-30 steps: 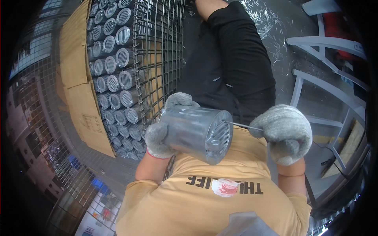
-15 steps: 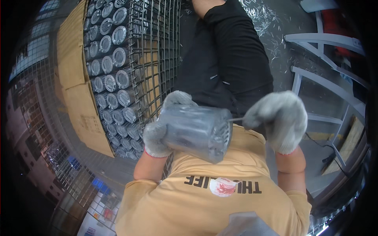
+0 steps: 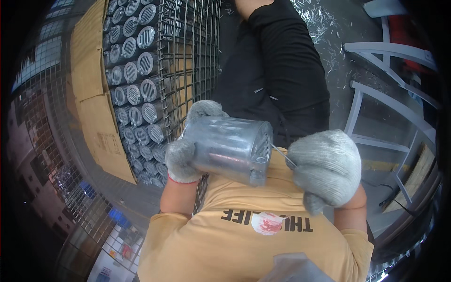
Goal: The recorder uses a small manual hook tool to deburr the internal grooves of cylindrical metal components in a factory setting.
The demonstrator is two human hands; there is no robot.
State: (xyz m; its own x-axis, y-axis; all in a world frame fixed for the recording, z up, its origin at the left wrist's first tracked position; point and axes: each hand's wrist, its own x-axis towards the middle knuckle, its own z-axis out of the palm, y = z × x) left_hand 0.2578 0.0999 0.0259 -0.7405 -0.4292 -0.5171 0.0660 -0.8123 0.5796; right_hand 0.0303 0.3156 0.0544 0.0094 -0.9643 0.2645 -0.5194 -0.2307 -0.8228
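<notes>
Tan shirt: dark capitals, upside down | cardboard: faint print, unreadable

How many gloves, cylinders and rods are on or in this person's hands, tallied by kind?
Grey gloves, worn: 2
Metal cylinder, in the left hand: 1
Thin rod, in the right hand: 1
Total: 4

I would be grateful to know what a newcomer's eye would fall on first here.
Probably the silvery cylinder at the center, held in the gloved left hand, while the gloved right hand points a thin rod toward its slotted end. Next, perhaps, the rows of similar cylinders at left, beside brown cardboard. Silvery scraps lie scattered at upper right.
</notes>
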